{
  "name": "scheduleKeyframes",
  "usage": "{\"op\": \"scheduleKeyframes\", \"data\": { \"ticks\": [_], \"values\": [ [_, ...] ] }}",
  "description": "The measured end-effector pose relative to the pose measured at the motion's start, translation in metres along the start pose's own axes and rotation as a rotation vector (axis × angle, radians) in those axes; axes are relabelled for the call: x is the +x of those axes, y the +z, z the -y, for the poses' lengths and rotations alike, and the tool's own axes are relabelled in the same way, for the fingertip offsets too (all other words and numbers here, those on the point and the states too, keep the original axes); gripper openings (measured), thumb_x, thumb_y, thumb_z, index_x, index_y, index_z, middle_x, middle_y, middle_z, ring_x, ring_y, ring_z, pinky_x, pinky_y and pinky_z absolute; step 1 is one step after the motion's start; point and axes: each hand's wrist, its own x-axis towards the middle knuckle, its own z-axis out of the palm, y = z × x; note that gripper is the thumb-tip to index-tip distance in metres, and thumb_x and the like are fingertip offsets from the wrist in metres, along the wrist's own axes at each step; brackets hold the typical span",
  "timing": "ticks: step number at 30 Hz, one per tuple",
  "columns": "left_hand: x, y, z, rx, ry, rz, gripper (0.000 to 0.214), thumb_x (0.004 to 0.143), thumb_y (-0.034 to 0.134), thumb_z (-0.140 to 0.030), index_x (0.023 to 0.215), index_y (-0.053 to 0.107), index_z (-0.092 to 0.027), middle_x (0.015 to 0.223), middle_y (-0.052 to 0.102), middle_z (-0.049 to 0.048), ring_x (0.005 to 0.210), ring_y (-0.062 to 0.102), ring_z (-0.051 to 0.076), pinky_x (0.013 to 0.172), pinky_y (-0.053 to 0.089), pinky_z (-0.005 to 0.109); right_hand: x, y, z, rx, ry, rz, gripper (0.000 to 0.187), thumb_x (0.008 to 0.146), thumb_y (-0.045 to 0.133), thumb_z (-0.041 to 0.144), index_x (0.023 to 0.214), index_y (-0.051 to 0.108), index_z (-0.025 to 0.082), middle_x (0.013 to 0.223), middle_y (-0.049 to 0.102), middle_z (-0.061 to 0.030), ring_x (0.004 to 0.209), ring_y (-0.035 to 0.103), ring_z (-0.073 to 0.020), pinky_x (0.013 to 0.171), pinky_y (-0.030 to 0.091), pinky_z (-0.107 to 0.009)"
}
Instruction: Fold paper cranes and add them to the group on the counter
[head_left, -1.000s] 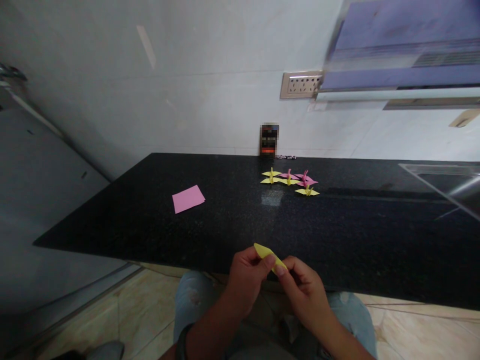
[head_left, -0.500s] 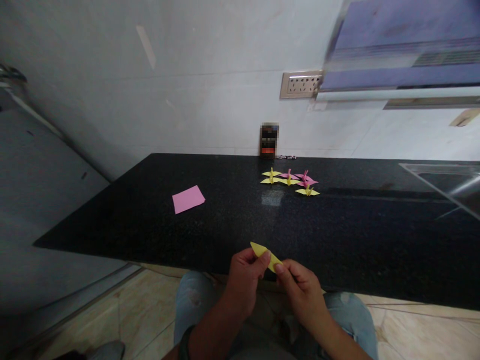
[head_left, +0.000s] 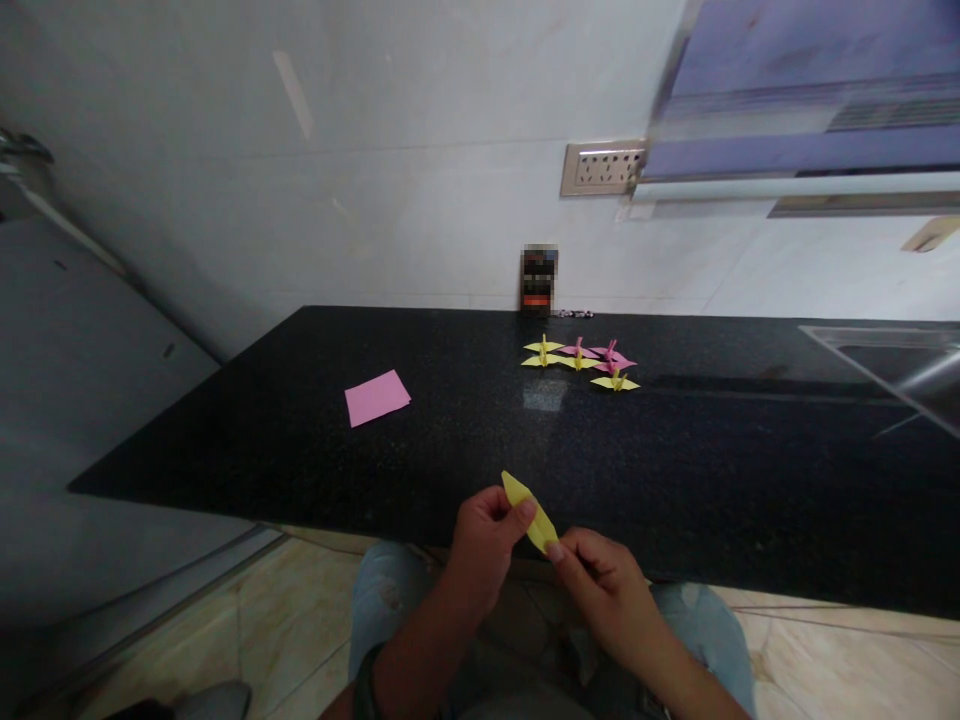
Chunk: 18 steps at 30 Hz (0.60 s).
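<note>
Between my two hands, over the front edge of the counter, is a piece of folded yellow paper (head_left: 538, 524), long and pointed at its far end. My left hand (head_left: 487, 540) is closed on its left side, with the thumb pressed on top. At the near right end my right hand (head_left: 604, 578) pinches the same paper between thumb and fingers. The finger pads beneath the paper are hidden. Farther back on the counter stand several small yellow paper cranes (head_left: 579, 362) and pink paper cranes (head_left: 610, 352), grouped close together.
Pink paper sheets (head_left: 377, 398) lie on the black countertop (head_left: 247, 420) at the left. A blurred-out dark object (head_left: 538, 282) leans at the wall, a small chain (head_left: 574, 314) beside it. A sink (head_left: 907, 365) is set in at the right, and a socket panel (head_left: 602, 168) is on the wall.
The yellow paper has turned steeper, its far tip pointing more away from me. My left hand has shifted slightly up and left. The cranes and the pink paper stay in place.
</note>
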Motion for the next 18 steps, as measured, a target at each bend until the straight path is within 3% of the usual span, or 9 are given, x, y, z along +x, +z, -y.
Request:
{"op": "scheduleKeyframes", "data": {
  "ticks": [4,10,14,18],
  "values": [
    [-0.0005,-0.0026,-0.0023,0.041,-0.018,0.057,0.023,0.060,0.068,-0.031,0.055,0.057,-0.012,0.047,0.047,-0.0045,0.045,0.037,0.006,0.046,0.029,0.018,0.0067,-0.0063,0.0024,0.209,0.104,-0.008,0.021,0.077,0.051,0.035,0.073,0.055,0.016,0.056,0.043,0.0033,0.051,0.038,-0.0091,0.046,0.030,-0.020],
    [-0.0050,0.0025,-0.0012,-0.058,-0.054,0.194,0.019,0.064,0.065,-0.027,0.075,0.065,-0.011,0.064,0.061,0.0026,0.058,0.050,0.011,0.057,0.038,0.022,0.0102,-0.0103,0.0060,0.431,0.233,-0.088,0.027,0.072,0.056,0.041,0.067,0.053,0.015,0.051,0.046,0.0041,0.044,0.038,-0.0071,0.042,0.029,-0.019],
    [-0.0061,0.0021,0.0043,-0.049,-0.056,0.170,0.014,0.064,0.065,-0.025,0.066,0.063,-0.011,0.055,0.057,0.0002,0.052,0.048,0.009,0.053,0.037,0.021,0.0091,-0.0098,0.0067,0.444,0.212,-0.098,0.025,0.070,0.058,0.041,0.071,0.054,0.016,0.057,0.049,0.0018,0.048,0.043,-0.0088,0.044,0.035,-0.019],
    [-0.0080,0.0014,0.0066,0.021,-0.038,0.201,0.016,0.065,0.064,-0.027,0.065,0.061,-0.011,0.061,0.060,0.0020,0.057,0.051,0.011,0.057,0.040,0.022,0.0105,-0.0105,0.0046,0.457,0.170,-0.139,0.023,0.069,0.061,0.037,0.077,0.052,0.018,0.063,0.049,0.0015,0.054,0.046,-0.0094,0.048,0.038,-0.020]
  ]
}}
